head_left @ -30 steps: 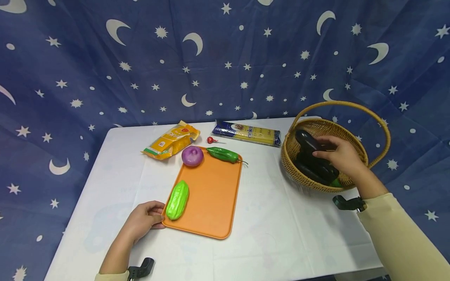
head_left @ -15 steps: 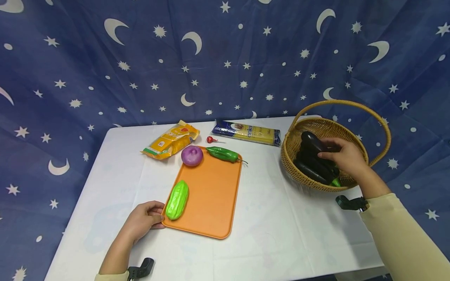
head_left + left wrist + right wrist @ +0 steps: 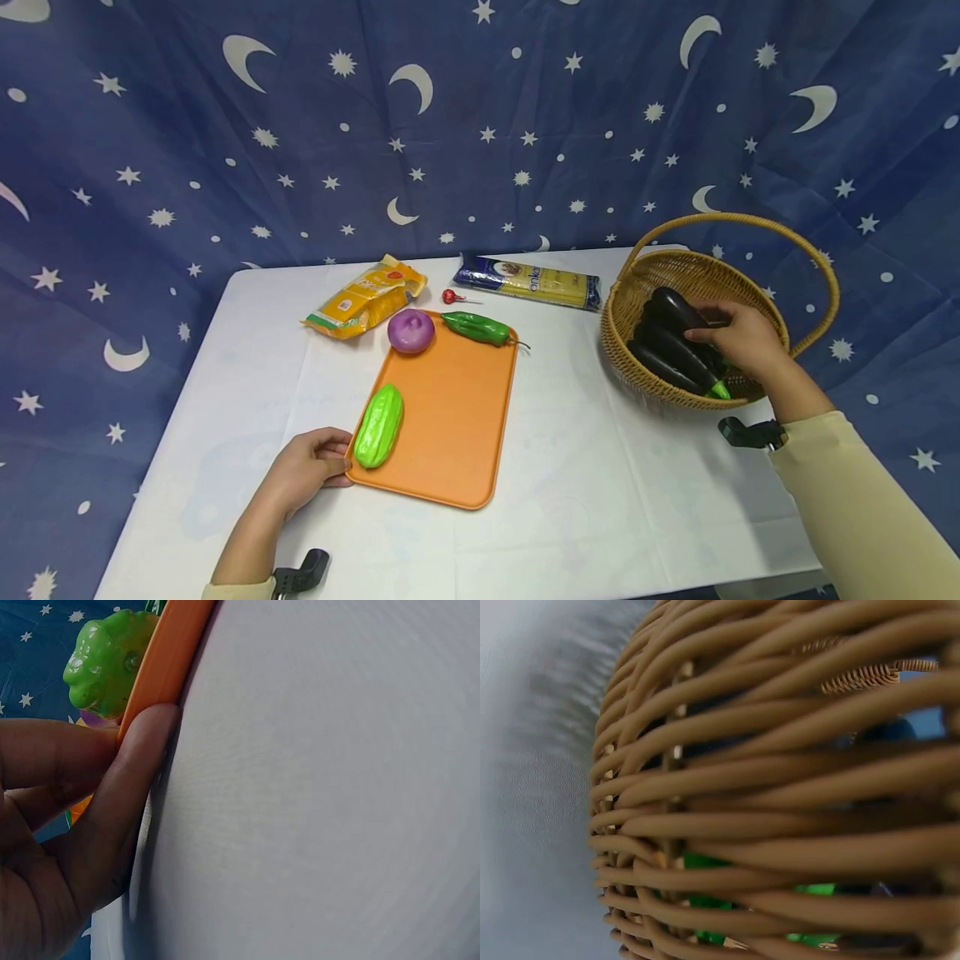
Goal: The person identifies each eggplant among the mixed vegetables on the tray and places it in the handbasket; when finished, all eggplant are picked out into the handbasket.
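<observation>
My right hand (image 3: 738, 337) reaches into the wicker basket (image 3: 626, 354) and holds a dark eggplant (image 3: 677, 308). Beneath it in the basket lie more eggplants (image 3: 684, 357), one showing a green stem end. In the right wrist view the basket's weave (image 3: 780, 780) hides that hand. At the left, my left hand (image 3: 307, 467) pinches the near left corner of the orange tray (image 3: 450, 417), thumb against its edge (image 3: 169, 660) in the left wrist view. On the tray are a bright green ridged vegetable (image 3: 378, 427), a purple onion (image 3: 411, 332) and a green chili pepper (image 3: 476, 328).
Behind the tray lie a yellow packet (image 3: 367, 300), a red lollipop (image 3: 450, 297) and a blue-and-yellow pasta packet (image 3: 528, 282). The basket's tall handle (image 3: 750, 218) arches over its far side. A blue curtain (image 3: 480, 125) hangs behind the white table (image 3: 585, 467).
My right hand has shifted slightly right and down with the eggplant, which now sits lower among the others. The left hand and the tray have stayed in place.
</observation>
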The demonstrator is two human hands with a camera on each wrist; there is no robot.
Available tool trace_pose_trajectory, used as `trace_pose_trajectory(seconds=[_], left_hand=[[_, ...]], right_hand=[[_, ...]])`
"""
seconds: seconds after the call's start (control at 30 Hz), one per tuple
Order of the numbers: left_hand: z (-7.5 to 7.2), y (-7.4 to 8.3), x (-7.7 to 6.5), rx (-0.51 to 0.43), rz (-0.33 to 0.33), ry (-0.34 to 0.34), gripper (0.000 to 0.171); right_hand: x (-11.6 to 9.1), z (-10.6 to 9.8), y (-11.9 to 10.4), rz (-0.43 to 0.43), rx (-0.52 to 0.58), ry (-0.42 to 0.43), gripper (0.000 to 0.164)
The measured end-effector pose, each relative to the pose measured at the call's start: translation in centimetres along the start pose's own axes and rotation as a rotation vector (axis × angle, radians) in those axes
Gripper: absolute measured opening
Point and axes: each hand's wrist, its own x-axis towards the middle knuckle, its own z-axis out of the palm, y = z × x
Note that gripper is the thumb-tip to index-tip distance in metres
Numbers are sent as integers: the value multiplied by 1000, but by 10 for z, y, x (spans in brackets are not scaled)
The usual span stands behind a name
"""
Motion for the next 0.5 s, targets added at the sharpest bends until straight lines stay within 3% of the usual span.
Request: trace_pose_trajectory(seconds=[0.37, 0.43, 0.5], left_hand=[[0, 2, -1, 35, -2, -14, 38], [-2, 6, -3, 76, 3, -27, 38], [-6, 11, -6, 177, 18, -26, 38]], right_hand=[[0, -2, 1, 58, -48, -46, 60], [-2, -3, -2, 61, -71, -39, 61], [-5, -5, -9, 52, -101, -10, 61]])
